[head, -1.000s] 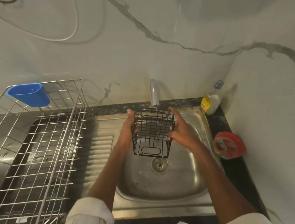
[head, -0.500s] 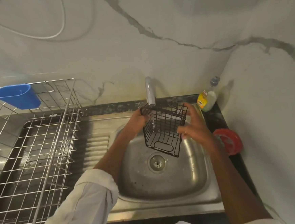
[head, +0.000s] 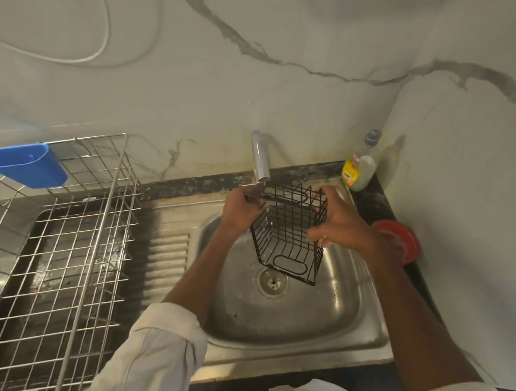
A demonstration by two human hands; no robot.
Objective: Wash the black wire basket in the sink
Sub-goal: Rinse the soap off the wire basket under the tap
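Because it is nothing but thin welded wire, the black wire basket (head: 287, 233) should be light and stiff, holding its box shape under a firm grip; wet, its slick rods may slide in the fingers, so the rim and corner wires look like the surest places to hold. It hangs tilted above the sink (head: 291, 322), apart from the basin floor, its upper edge just under the tap (head: 259, 155). The left hand (head: 239, 210) grips the upper left rim with curled fingers, and the right hand (head: 339, 219) clasps the right side wall. By count: one basket, one sink with one drain (head: 272, 282), one tap, one soap bottle (head: 358, 169), one red lid (head: 399, 242), one steel dish rack (head: 62, 241) and one blue cup (head: 26, 165).
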